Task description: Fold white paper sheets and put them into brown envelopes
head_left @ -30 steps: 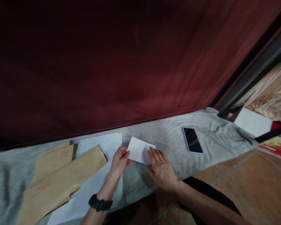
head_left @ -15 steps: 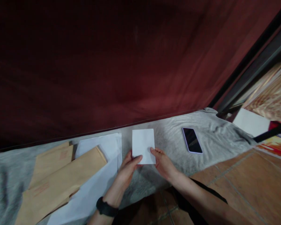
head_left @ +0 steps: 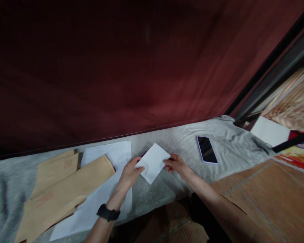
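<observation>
Though dim, white paper square (head_left: 153, 163) between the hands (head_left: 128, 172), opposite corners seemingly in their pinch.

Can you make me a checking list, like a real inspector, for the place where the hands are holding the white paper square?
Surface: grey cloth, wrinkled at the right end.
Things in hand: one white paper square, held with a corner pointing away.
Clutter: brown envelopes partly over white sheets on the left; phone on the right, screen dark.
Hands: left hand and right hand pinch opposite corners in their fingers; black band on the left wrist.
Cables: nothing seen.
Surroundings: dark red wall or curtain behind, tiled floor at the near right.
</observation>
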Available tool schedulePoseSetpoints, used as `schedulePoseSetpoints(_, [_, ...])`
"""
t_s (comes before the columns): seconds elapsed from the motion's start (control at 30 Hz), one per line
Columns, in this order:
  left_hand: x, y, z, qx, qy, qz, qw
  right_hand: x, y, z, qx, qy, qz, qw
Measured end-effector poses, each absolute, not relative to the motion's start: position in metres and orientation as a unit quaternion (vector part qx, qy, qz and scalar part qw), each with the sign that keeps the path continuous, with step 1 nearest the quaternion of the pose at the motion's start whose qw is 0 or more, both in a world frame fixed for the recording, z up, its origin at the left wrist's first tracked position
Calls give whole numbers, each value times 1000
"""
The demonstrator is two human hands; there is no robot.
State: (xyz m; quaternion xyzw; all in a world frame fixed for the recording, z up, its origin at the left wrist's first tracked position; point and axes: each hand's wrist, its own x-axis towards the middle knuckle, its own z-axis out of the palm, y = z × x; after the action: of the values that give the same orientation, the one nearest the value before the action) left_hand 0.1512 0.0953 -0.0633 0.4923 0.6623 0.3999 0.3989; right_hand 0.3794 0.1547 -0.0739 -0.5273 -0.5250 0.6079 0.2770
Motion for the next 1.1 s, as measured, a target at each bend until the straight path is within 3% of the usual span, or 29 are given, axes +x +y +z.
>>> schedulePoseSetpoints(0.13, [145,101,-65,538,706,337,315,383,153,-73,-567,-579,528,254])
schedulePoseSetpoints(0.23, [144,104,-67,556,707,313,304,383,147,-68,-570,-672,379,281])
schedulePoseSetpoints(0.37, [145,107,-69,580,704,293,288,374,123,-71,-397,-878,149,221])
schedulePoseSetpoints(0.53, [145,110,-72,596,707,288,249,365,86,-96,-273,-944,87,164])
schedulePoseSetpoints(0.67, [149,105,-73,608,711,296,193,369,80,-105,-303,-934,58,179])
schedulePoseSetpoints(0.83, [181,77,-86,682,681,267,-12,374,85,-105,-324,-927,53,182])
schedulePoseSetpoints(1.1, [220,25,-118,766,604,203,-82,384,92,-119,-346,-920,42,177])
